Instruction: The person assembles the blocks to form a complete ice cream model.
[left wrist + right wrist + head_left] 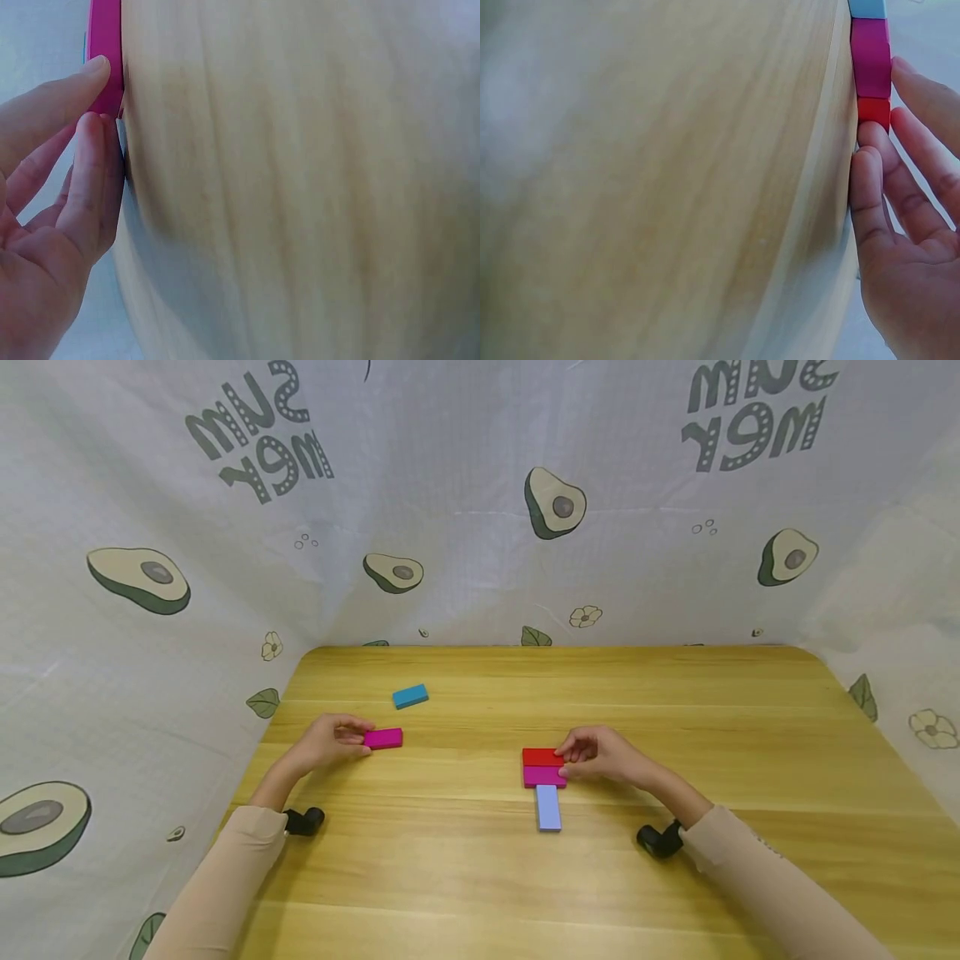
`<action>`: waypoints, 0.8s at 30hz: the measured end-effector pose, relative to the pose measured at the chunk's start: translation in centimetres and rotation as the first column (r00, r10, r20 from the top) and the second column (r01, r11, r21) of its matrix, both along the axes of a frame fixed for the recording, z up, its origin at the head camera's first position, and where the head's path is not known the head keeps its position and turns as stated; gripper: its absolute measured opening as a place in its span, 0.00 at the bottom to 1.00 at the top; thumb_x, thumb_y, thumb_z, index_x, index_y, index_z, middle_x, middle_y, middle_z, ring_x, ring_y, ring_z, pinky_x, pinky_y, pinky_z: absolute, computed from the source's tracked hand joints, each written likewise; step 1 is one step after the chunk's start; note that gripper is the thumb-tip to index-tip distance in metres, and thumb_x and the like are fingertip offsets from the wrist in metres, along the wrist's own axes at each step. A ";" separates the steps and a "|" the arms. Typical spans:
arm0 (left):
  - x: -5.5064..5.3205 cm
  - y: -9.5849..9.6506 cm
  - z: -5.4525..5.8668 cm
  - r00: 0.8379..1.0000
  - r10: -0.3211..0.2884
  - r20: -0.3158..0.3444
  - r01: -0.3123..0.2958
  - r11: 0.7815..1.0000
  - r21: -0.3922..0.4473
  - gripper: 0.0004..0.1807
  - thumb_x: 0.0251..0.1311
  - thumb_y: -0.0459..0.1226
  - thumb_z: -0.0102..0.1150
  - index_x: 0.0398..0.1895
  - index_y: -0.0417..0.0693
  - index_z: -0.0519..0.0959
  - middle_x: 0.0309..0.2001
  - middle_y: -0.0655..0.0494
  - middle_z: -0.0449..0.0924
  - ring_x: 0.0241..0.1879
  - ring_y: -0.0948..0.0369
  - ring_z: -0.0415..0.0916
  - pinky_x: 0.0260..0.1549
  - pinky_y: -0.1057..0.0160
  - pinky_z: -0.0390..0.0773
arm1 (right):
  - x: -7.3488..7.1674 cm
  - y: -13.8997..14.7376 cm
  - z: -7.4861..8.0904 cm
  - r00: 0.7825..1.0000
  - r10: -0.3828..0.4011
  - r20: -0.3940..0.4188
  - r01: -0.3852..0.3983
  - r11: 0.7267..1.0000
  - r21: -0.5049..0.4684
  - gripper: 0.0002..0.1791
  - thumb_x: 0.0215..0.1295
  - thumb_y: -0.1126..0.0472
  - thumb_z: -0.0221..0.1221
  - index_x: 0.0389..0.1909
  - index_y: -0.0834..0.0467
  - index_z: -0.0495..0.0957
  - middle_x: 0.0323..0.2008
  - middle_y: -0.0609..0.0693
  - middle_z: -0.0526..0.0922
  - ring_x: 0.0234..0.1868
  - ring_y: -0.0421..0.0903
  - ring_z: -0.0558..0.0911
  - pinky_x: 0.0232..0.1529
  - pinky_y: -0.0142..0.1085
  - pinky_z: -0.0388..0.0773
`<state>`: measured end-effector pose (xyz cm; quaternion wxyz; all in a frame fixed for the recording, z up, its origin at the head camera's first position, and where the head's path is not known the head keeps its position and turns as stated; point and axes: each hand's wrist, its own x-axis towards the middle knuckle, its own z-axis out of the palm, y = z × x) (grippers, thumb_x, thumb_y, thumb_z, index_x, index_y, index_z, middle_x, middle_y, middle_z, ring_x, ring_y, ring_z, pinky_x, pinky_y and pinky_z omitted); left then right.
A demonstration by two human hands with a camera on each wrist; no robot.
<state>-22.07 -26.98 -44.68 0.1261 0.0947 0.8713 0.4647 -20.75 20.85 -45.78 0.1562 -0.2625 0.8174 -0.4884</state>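
- Left hand (330,743): pinched the left magenta block (383,738) at its left end, with the thumb on the near side and bent fingers at the end and far side.
- Left magenta block: lay flat at the left of the wooden table (450,877), long side running left to right.
- Blue block (410,696): lay slightly angled beyond the left magenta block, near it but apart.
- Right hand (600,753): gripped the right end of a pair of blocks between bent fingers and thumb, the fingers at the red block (538,757) and the thumb at the right magenta block (538,776).
- Red block: lay along the far side of the right magenta block, long faces touching and ends nearly flush.
- Light-blue block (548,810): extended toward the person from the near side of the right magenta block, its far end touching that side; the three blocks formed a T.
- Wrists: each carried a black device, one at the left (304,822) and one at the right (660,841), next to beige sleeves (772,877).
- Backdrop: a white cloth (465,468) printed with avocados, leaves, flowers and reversed lettering hung behind the table.
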 end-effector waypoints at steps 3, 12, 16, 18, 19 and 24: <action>0.0 0.0 0.0 1.000 -0.005 -0.003 0.005 1.000 0.003 0.20 0.57 0.24 0.69 0.53 0.25 0.79 0.54 0.30 0.76 0.50 0.43 0.81 0.46 0.62 0.83 | 0.0 0.0 0.0 1.000 -0.002 0.010 0.002 1.000 0.015 0.11 0.58 0.68 0.71 0.41 0.67 0.82 0.35 0.57 0.82 0.35 0.49 0.77 0.37 0.32 0.79; -0.2 0.3 -0.1 1.000 -0.004 -0.017 0.004 1.000 -0.007 0.18 0.57 0.25 0.68 0.51 0.25 0.79 0.53 0.30 0.77 0.49 0.43 0.81 0.45 0.61 0.83 | -0.2 0.1 -0.1 1.000 -0.004 0.025 0.003 0.999 0.039 0.12 0.58 0.68 0.70 0.42 0.66 0.82 0.36 0.57 0.82 0.36 0.49 0.77 0.38 0.31 0.79; -0.3 0.4 -0.2 1.000 -0.003 -0.013 0.003 1.000 -0.015 0.18 0.59 0.26 0.68 0.52 0.26 0.79 0.53 0.31 0.77 0.49 0.45 0.81 0.45 0.62 0.83 | -0.2 0.1 -0.2 1.000 -0.003 0.028 0.002 0.999 0.036 0.12 0.59 0.67 0.71 0.42 0.66 0.82 0.36 0.57 0.82 0.36 0.49 0.77 0.38 0.31 0.79; -0.4 0.5 -0.3 1.000 -0.005 -0.011 0.005 1.000 -0.009 0.19 0.59 0.27 0.68 0.52 0.25 0.79 0.53 0.30 0.77 0.49 0.45 0.81 0.45 0.62 0.83 | -0.1 0.1 -0.2 1.000 -0.003 0.029 0.002 0.999 0.034 0.12 0.58 0.67 0.71 0.42 0.66 0.82 0.37 0.57 0.82 0.36 0.49 0.77 0.39 0.32 0.79; -0.4 0.5 -0.3 1.000 -0.006 -0.010 0.006 1.000 -0.003 0.19 0.59 0.26 0.68 0.52 0.25 0.79 0.54 0.30 0.77 0.49 0.45 0.81 0.45 0.62 0.83 | -0.1 0.1 -0.2 1.000 -0.001 0.024 0.000 0.999 0.033 0.12 0.58 0.67 0.71 0.42 0.67 0.82 0.37 0.57 0.82 0.36 0.49 0.77 0.39 0.32 0.79; -0.7 0.7 -0.4 1.000 -0.011 -0.017 0.011 1.000 0.001 0.19 0.58 0.26 0.69 0.52 0.25 0.79 0.53 0.30 0.77 0.48 0.45 0.81 0.45 0.63 0.83 | -0.1 0.1 -0.2 1.000 -0.004 0.007 0.004 1.000 0.029 0.12 0.58 0.68 0.71 0.41 0.67 0.82 0.37 0.56 0.82 0.36 0.49 0.77 0.38 0.32 0.79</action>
